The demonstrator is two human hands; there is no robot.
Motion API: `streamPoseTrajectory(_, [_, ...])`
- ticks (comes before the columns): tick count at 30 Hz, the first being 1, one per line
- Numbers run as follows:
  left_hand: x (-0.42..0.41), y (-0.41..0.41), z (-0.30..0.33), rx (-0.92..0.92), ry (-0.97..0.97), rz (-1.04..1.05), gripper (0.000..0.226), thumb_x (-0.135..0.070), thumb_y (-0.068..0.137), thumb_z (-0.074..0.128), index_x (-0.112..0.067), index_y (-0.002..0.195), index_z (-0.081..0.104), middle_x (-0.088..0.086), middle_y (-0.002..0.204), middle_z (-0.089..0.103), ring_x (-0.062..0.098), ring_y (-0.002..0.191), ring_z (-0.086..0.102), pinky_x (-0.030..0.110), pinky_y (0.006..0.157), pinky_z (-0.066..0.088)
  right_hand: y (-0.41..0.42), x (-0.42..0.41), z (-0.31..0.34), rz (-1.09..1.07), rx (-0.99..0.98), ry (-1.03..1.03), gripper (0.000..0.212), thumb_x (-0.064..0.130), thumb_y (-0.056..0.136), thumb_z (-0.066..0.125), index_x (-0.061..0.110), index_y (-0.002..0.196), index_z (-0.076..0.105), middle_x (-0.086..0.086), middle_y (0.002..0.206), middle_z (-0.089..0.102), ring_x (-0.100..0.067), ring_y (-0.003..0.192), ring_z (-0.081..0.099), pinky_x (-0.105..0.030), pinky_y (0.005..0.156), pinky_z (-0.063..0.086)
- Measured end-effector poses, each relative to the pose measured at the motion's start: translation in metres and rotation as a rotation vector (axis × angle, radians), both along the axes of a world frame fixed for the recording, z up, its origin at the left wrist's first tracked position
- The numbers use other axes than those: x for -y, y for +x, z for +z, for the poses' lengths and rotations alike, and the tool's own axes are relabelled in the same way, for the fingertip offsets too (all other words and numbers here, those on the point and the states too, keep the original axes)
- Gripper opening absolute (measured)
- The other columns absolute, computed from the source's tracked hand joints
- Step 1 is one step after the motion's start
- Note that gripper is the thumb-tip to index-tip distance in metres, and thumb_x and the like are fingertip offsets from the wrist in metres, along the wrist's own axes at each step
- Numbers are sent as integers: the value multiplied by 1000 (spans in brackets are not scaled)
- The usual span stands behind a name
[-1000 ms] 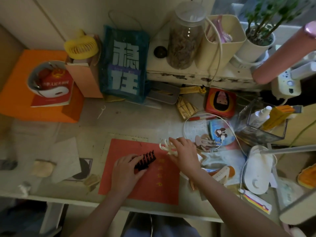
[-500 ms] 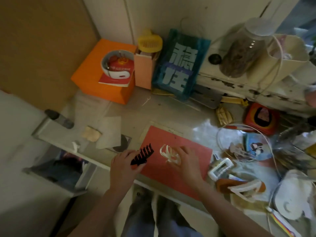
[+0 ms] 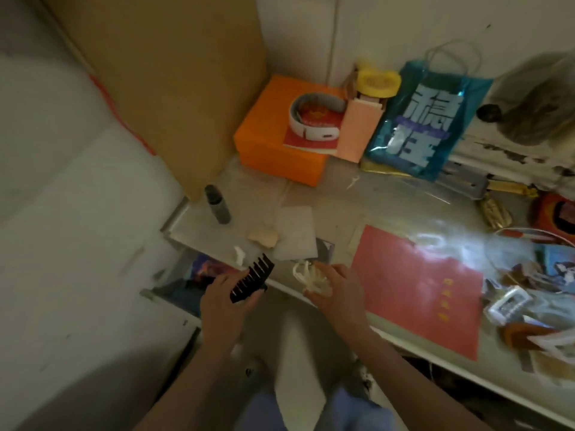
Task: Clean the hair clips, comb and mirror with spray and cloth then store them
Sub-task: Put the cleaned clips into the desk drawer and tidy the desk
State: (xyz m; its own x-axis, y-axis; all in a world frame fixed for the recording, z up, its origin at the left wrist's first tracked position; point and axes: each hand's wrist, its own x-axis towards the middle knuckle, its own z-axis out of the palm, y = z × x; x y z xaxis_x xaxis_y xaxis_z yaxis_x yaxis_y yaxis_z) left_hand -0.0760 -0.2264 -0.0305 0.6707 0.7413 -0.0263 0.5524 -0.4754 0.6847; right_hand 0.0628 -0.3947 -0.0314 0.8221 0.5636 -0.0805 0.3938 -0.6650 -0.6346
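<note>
A: A black claw clip (image 3: 252, 279) is gripped in the left hand (image 3: 224, 301), fingers curled round its body, teeth pointing up and away, just off the near edge of the desk (image 3: 367, 194).

B: And a cream claw clip (image 3: 309, 279) is held in the right hand (image 3: 337, 290), thumb and fingers closed about it, right at the desk's front edge, beside the red sheet (image 3: 420, 290).

A: Yellow characters can be seen printed down that red sheet, but they are too blurred to be read.

B: Large pale characters are shown on the blue bag (image 3: 426, 126) at the back; the lower one looks like 住, the upper one cannot be made out with confidence.

A: A small dark spray bottle (image 3: 217, 205) is stood upright near the desk's left corner, well apart from both hands. No label can be read on it.

B: Between bottle and hands, a pale folded cloth (image 3: 297, 233) is laid flat, with a small beige lump (image 3: 264, 237) touching its left edge.

A: An orange box (image 3: 264, 141) is set in the back corner, topped by a red booklet (image 3: 314, 126) with a gold emblem, the print unreadable, and a white band (image 3: 311, 119) curved over it.

B: A clear rectangular clip (image 3: 505, 306) is lying at the far right among blurred clutter.

A: A yellow fan (image 3: 378, 80) is perched atop a peach carton (image 3: 359, 132) beside the bag.
</note>
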Motion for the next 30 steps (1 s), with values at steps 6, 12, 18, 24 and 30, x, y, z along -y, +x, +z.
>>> streamPoseTrajectory(6, [-65, -64, 3, 4, -64, 47, 43, -27, 71, 82, -15, 110, 69, -7, 98, 58, 12, 89, 57, 23, 81, 45, -61, -73, -4, 18, -44, 125, 56, 22, 64, 87, 12, 115, 66, -8, 101, 65, -18, 93, 56, -18, 77, 35])
streamPoseTrajectory(12, [-99, -98, -9, -6, -195, 241, 38, -24, 71, 83, -16, 106, 69, 0, 98, 64, 18, 90, 59, 30, 80, 46, -94, -118, -22, 7, -178, 115, 57, 30, 71, 82, 15, 123, 62, -8, 114, 60, -29, 104, 54, -37, 87, 45])
streamPoseTrajectory(18, [-114, -101, -31, 32, -314, 436, 37, -15, 73, 80, -10, 108, 67, 2, 98, 61, 12, 85, 56, 11, 72, 38, -109, -145, -69, 97, -227, 72, 59, 48, 69, 74, 19, 119, 65, -2, 109, 63, -29, 98, 60, -40, 77, 51])
streamPoseTrajectory(24, [-143, -99, -67, 58, -339, 554, 41, -20, 73, 81, -13, 111, 66, 0, 102, 63, 3, 82, 55, 5, 65, 39, -117, -179, -118, 131, -229, 38, 61, 44, 66, 82, 20, 119, 65, -2, 106, 62, -29, 95, 58, -43, 76, 52])
streamPoseTrajectory(30, [-174, -101, -93, 129, -399, 587, 40, -22, 72, 81, -20, 109, 67, -6, 102, 65, 16, 94, 62, 34, 87, 50, -124, -220, -153, 97, -258, 4, 61, 42, 70, 80, 23, 125, 61, -2, 118, 59, -25, 109, 51, -38, 90, 44])
